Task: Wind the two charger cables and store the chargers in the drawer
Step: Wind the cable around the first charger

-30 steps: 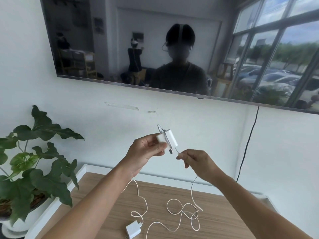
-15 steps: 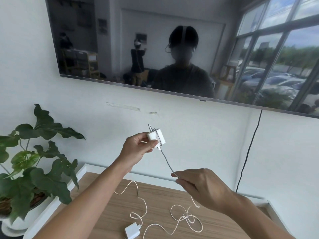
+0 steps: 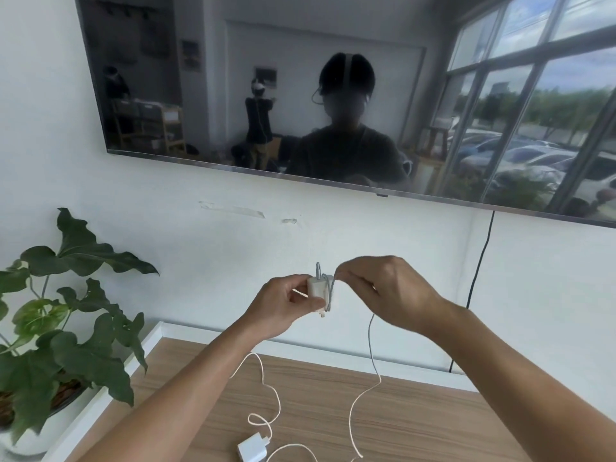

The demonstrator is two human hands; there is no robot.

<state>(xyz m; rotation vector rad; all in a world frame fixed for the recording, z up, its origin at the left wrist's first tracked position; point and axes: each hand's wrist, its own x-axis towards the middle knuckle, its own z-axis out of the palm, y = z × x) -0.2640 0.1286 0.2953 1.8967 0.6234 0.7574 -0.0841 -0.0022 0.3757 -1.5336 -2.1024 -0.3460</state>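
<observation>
Left hand [image 3: 280,306] grips white charger [image 3: 316,291] mid-air above the wooden tabletop [image 3: 416,411] — right hand [image 3: 383,291] pinches its cable [image 3: 370,345] at the charger's top, slack trailing down. Second charger [image 3: 252,449] lies on the tabletop, cable loose.

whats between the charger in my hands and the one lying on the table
In the head view, only bare air, wall and wooden table separate the held charger from the lying charger; its loose cable curls beside that stretch.
</observation>
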